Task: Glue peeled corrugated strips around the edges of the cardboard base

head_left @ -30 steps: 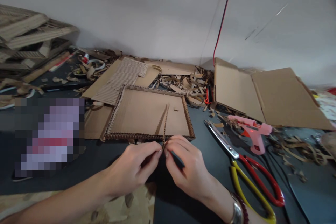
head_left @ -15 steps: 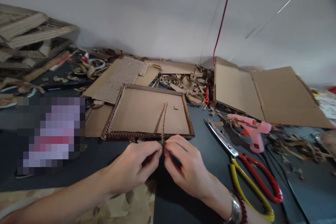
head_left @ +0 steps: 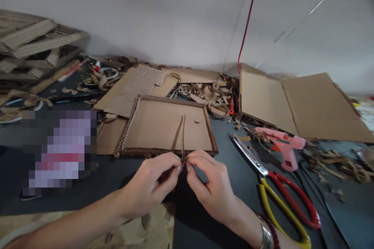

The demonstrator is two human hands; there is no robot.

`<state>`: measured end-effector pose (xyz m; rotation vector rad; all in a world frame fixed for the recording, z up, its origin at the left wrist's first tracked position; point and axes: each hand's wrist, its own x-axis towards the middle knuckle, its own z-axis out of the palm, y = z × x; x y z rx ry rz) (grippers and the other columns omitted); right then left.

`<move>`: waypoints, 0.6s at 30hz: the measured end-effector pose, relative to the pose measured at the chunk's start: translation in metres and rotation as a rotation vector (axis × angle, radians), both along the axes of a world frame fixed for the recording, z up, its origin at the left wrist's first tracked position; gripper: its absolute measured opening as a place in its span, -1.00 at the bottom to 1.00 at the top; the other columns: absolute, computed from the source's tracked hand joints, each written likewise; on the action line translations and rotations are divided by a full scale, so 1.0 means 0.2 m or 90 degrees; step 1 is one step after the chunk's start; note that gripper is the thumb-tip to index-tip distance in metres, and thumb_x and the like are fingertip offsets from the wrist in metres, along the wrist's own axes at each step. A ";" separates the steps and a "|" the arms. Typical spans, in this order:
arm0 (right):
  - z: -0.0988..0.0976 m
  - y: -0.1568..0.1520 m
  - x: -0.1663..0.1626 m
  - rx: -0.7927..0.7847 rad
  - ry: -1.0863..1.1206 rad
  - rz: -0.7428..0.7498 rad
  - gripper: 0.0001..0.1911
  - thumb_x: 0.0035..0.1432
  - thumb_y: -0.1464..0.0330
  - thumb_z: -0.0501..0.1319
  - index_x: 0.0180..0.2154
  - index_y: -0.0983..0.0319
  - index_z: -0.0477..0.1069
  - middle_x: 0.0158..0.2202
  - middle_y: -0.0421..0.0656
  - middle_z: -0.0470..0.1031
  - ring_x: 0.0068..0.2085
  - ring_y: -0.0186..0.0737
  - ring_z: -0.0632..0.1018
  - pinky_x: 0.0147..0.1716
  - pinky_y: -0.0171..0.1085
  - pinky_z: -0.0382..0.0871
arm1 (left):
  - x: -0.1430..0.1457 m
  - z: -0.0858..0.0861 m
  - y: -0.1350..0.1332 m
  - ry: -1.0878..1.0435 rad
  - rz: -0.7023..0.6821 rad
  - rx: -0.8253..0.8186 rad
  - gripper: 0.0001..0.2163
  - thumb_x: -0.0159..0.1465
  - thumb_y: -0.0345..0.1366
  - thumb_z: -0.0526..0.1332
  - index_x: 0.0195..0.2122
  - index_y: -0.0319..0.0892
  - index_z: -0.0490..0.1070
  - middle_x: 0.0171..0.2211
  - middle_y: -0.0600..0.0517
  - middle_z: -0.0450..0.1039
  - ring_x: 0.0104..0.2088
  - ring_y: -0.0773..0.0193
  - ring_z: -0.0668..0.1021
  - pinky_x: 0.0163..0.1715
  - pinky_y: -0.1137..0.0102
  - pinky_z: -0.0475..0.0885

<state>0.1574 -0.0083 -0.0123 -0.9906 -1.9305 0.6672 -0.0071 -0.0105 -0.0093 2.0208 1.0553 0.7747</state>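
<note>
A thin strip of corrugated cardboard [head_left: 183, 136] stands on edge, its near end pinched between the fingertips of both hands. My left hand [head_left: 159, 179] closes on it from the left with thumb and forefinger. From the right, my right hand [head_left: 209, 183] pinches the same end; a silver bangle and a dark red bead bracelet circle that wrist. The strip's far part reaches over a shallow cardboard tray [head_left: 163, 150] with corrugated walls. A small cardboard scrap [head_left: 196, 121] lies on the tray's floor, right of the strip.
Scissors [head_left: 264, 171] with red and yellow handles lie to the right, beside a pink glue gun [head_left: 283, 146]. Behind are a folded cardboard sheet [head_left: 321, 105], corrugated sheets [head_left: 131, 89] and heaped scraps [head_left: 204, 93]. Cardboard frames [head_left: 32, 42] are stacked at left, near a blurred-out purple object [head_left: 62, 148].
My hands stay at the strip's near end, and my right fingers have shifted slightly. The strip looks turned a little more edge-on. The whole view has shifted slightly.
</note>
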 end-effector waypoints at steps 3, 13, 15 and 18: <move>0.01 0.00 0.00 -0.002 0.005 -0.012 -0.86 0.06 0.53 0.04 -0.46 0.26 0.31 -0.46 -0.16 0.40 -0.40 -0.33 0.42 -0.40 -0.36 0.34 | 0.00 0.00 0.00 -0.037 0.001 -0.039 -0.84 0.26 -0.39 -0.05 -0.38 -0.20 0.28 -0.57 0.13 0.27 -0.63 0.45 0.36 -0.62 0.58 0.33; 0.04 0.12 0.14 0.055 -0.045 -0.304 -0.92 0.10 0.46 0.09 -0.39 0.24 0.34 -0.43 -0.15 0.43 -0.39 -0.27 0.46 -0.41 -0.29 0.36 | -0.01 -0.02 0.00 -0.253 0.024 -0.224 -0.79 0.29 -0.23 -0.04 -0.36 -0.23 0.28 -0.58 0.08 0.30 -0.68 0.43 0.40 -0.74 0.57 0.34; 0.05 0.12 0.15 0.122 -0.048 -0.305 -0.91 0.07 0.48 0.13 -0.31 0.24 0.33 -0.33 -0.11 0.42 -0.32 -0.24 0.46 -0.38 -0.27 0.38 | -0.01 -0.01 0.00 -0.281 0.033 -0.267 -0.77 0.27 -0.19 -0.02 -0.37 -0.23 0.28 -0.62 0.09 0.30 -0.69 0.43 0.40 -0.75 0.58 0.32; 0.07 0.09 0.13 0.225 -0.094 -0.122 -0.84 0.04 0.51 0.18 -0.27 0.22 0.33 -0.22 -0.07 0.39 -0.18 -0.19 0.42 -0.22 -0.18 0.38 | 0.00 0.01 0.01 -0.333 0.032 -0.353 -0.73 0.23 -0.10 0.04 -0.42 -0.23 0.26 -0.69 0.13 0.28 -0.72 0.43 0.39 -0.77 0.59 0.28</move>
